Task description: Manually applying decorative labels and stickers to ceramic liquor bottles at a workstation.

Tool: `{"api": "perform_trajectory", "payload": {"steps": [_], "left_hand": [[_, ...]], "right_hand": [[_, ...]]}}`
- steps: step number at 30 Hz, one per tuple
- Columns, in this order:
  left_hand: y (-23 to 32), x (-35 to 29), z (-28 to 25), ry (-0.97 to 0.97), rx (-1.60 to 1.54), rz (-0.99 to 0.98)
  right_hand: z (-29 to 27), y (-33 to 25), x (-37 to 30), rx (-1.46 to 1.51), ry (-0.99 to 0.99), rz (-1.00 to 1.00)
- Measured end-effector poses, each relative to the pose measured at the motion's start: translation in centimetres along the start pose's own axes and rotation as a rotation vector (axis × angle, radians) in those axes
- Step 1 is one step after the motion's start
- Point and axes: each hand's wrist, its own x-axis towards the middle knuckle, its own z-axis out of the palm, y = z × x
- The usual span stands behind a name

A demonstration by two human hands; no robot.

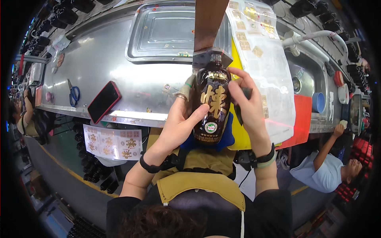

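A dark brown glass bottle (212, 119) with gold lettering and a small round green-and-white emblem leans over the table's front edge, its neck pointing away from me. My left hand (178, 123) grips its left side, thumb across the front; a pale cover sits on one finger, and a ring shows. On the other side, my right hand (251, 105) has its fingers bent at the bottle's shoulder, fingertips at the glass edge. Something dark shows between these fingers, too hidden to name. Under the bottle lies a blue cloth (228, 135).
Transfer sheets with gold pieces (274, 75) lie right, over yellow and red sheets. A metal tray (158, 53) sits behind; a red-edged phone (104, 102) and blue-handled scissors (74, 95) lie left. A brown upright post (210, 23) rises beyond the bottle. A co-worker (325, 166) is at right.
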Motion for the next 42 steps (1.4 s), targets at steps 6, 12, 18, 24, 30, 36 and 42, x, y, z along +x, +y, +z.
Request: {"api": "perform_trajectory", "payload": {"steps": [6,12,18,24,30,36,42], "left_hand": [[0.1,0.2,-0.1,0.015,-0.022,-0.041],[0.0,0.1,0.0,0.025,0.001,-0.046],[0.0,0.0,0.1,0.023,0.004,-0.038],[-0.1,0.1,0.1,0.018,0.007,-0.027],[-0.2,0.1,0.2,0.020,0.010,-0.011],[-0.4,0.1,0.2,0.018,0.017,-0.001],[-0.2,0.3,-1.1,0.035,-0.215,-0.116]], "right_hand": [[0.5,0.6,-1.4,-0.030,-0.025,0.010],[0.7,0.5,-1.3,0.026,0.013,0.029],[0.8,0.4,-1.3,0.028,0.014,0.031],[0.7,0.4,-1.3,0.030,0.008,0.024],[0.6,0.5,-1.1,-0.003,0.003,0.001],[-0.2,1.0,-1.0,0.020,-0.021,0.007],[-1.0,1.3,-2.2,0.196,-0.047,0.108]]}}
